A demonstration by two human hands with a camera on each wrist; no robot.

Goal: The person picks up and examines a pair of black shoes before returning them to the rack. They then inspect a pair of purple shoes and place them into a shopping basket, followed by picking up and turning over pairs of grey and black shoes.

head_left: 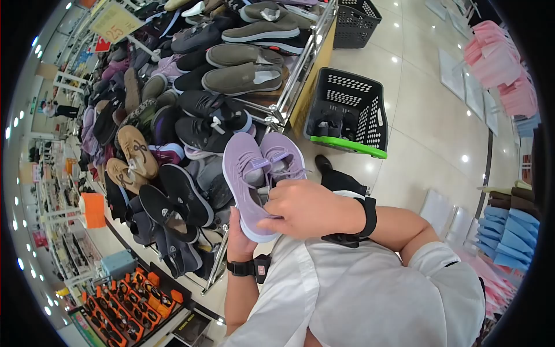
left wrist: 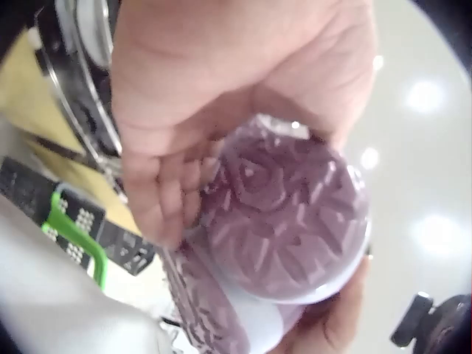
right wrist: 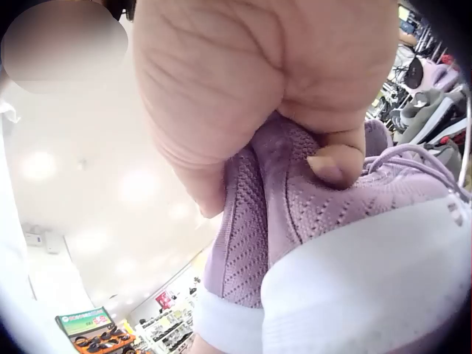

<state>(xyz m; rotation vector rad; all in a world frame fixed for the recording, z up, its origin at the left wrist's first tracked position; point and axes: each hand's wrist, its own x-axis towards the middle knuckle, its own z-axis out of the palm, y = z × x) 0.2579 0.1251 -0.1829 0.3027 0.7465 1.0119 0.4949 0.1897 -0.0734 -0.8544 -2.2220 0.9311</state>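
A pair of lavender knit sneakers (head_left: 251, 168), white-edged with laces, is held in front of my body, toes pointing away. My left hand (head_left: 240, 237) cups the near end from below, its thumb up along the side. In the left wrist view its fingers (left wrist: 173, 195) bend against the purple treaded soles (left wrist: 273, 214). From above, my right hand (head_left: 303, 205) pinches the heel collars together. The right wrist view shows its thumb (right wrist: 339, 164) pressed on the perforated knit upper (right wrist: 324, 206). Grey stuffing sits inside the shoe openings.
A metal-railed display (head_left: 289, 95) piled with shoes stands ahead and left. On the floor beyond, a black basket (head_left: 347, 104) with a green handle has dark shoes inside. Orange racks of eyewear (head_left: 130, 306) are at lower left; folded clothes (head_left: 506, 231) lie at right.
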